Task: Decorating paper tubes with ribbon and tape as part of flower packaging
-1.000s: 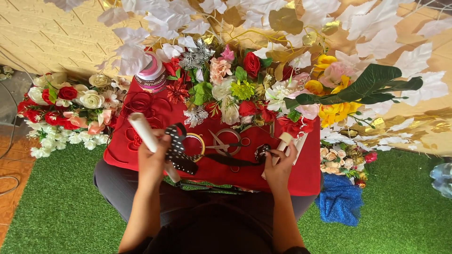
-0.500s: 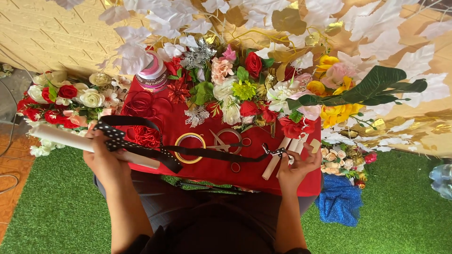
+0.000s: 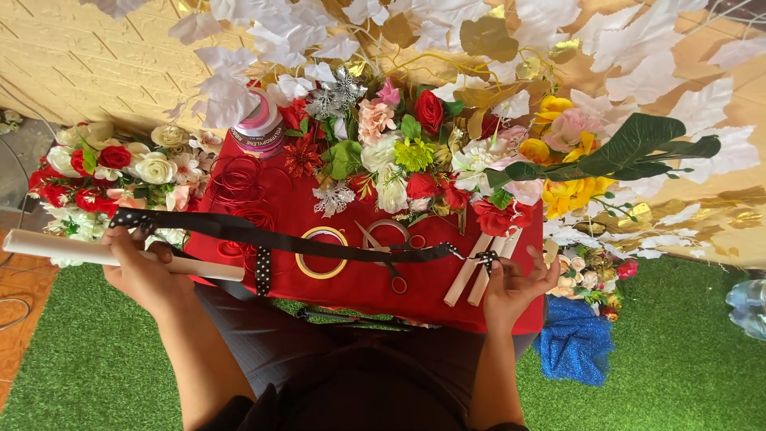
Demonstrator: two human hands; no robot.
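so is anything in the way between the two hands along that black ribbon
Nothing visible blocks it. The black ribbon runs taut from the left hand, which also grips a white roll, across to the right hand. It passes above the gold ring and scissors on the red cloth.

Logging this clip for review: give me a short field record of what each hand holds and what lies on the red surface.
left hand: grips a white paper roll and one end of the black dotted ribbon
right hand: pinches the ribbon's other end
ribbon: stretched across between the hands, above the red surface
red tray: on the lap; carries a gold ring, scissors, two white rolled sticks
around: artificial flowers, pink tape roll, green turf
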